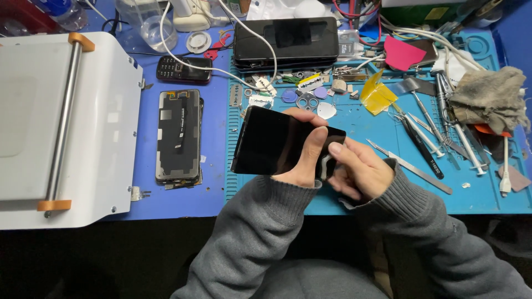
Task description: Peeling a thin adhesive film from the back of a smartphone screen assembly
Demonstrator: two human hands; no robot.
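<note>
A person in a grey knitted sweater sits at a crowded repair table, seen from above. The left hand holds a black smartphone just above a blue work mat, glossy dark face up and tilted slightly; its fingers curl over the far edge while the thumb lies across the glass, so the hand is closed firmly round the phone. The right hand meets the phone's right end, thumb pressed near the corner and the other fingers folded close; whether they pinch a small cloth or tool cannot be told, since the spot is hidden. To handle this well, it seems wise to keep the left grip on the edges rather than the glass, steady the phone low over the mat so a slip costs little, and work the right thumb with light, even pressure at the corner. Left of the mat a bare display panel with its ribbon cable lies face down, next to a small keypad phone and a large white machine with a metal roller. Behind the hands rests a stack of dark phones. To the right lie tweezers and screwdrivers, a yellow scrap and a dirty rag, all near enough to snag a sleeve.
</note>
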